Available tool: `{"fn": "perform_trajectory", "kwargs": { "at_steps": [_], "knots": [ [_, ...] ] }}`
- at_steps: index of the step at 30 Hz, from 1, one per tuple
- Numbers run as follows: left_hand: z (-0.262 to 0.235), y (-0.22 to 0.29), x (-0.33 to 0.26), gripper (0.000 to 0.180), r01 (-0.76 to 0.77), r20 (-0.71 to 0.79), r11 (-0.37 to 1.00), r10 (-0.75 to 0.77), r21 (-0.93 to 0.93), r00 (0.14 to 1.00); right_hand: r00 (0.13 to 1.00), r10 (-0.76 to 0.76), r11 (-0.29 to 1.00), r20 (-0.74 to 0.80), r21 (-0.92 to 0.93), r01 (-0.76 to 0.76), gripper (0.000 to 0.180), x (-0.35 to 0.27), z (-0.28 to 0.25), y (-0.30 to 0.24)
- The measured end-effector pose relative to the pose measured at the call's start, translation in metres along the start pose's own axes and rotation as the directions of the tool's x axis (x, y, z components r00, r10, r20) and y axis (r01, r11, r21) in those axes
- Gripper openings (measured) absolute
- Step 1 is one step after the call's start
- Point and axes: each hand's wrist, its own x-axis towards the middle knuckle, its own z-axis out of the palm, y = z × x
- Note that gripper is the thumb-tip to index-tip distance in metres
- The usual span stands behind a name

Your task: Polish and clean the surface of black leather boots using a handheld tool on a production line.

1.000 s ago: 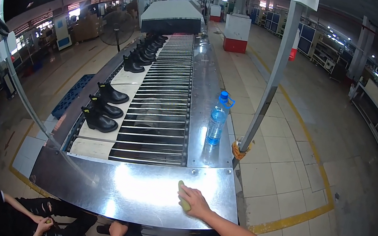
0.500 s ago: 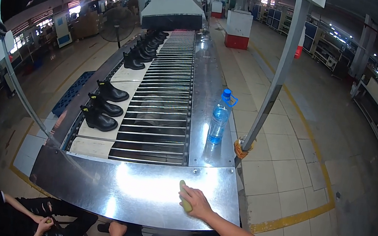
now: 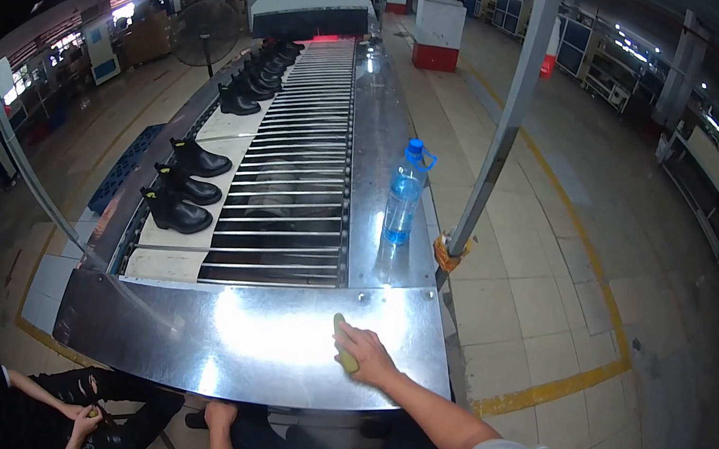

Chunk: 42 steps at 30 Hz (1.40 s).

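Observation:
My right hand (image 3: pixel 367 355) lies on the shiny steel table (image 3: pixel 195 340), pressing a small yellow-green pad (image 3: pixel 342 345) under its fingers near the right side of the sheet. My left hand (image 3: pixel 220 414) is down at the table's front edge, just below the sheet; its fingers are hard to make out. Beyond the table runs a roller conveyor (image 3: pixel 290 183).
Black boots (image 3: pixel 183 189) stand along the conveyor's left side, with more (image 3: pixel 255 81) farther back near a hooded machine (image 3: pixel 311 9). A blue water bottle (image 3: pixel 403 196) stands on the steel side strip. A metal post (image 3: pixel 494 142) rises to the right. Another person (image 3: pixel 60 398) sits low at the left.
My right hand has slid the pad a little forward on the steel sheet. The view has shifted slightly; the boots and the bottle stay where they were.

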Motion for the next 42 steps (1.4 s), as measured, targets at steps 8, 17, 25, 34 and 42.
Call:
{"fn": "perform_trajectory", "kwargs": {
  "at_steps": [8, 17, 25, 34, 42],
  "knots": [
    [0.001, 0.010, -0.005, 0.041, -0.019, -0.054, 0.998, 0.016, -0.051, 0.998, 1.000, -0.008, 1.000, -0.001, -0.021, 0.008, 0.045, 0.000, -0.005, 0.003],
    [0.010, 0.004, 0.007, 0.043, -0.014, -0.047, 0.998, 0.011, -0.060, 0.999, 0.999, 0.016, 1.000, 0.050, -0.018, -0.015, 0.046, 0.002, -0.009, 0.001],
    [0.008, 0.007, 0.001, 0.041, -0.026, -0.033, 0.999, 0.025, -0.040, 0.999, 0.998, 0.031, 0.998, 0.049, -0.053, -0.028, 0.045, 0.003, -0.012, -0.001],
    [0.009, 0.006, 0.004, 0.040, 0.013, -0.020, 1.000, -0.014, -0.028, 1.000, 0.998, 0.024, 1.000, 0.058, -0.015, -0.023, 0.048, 0.005, -0.006, 0.005],
    [0.001, 0.020, -0.006, 0.039, 0.008, -0.007, 0.999, -0.008, -0.039, 1.000, 0.999, 0.023, 1.000, 0.029, -0.010, -0.023, 0.049, 0.000, -0.008, 0.010]
  ]
}}
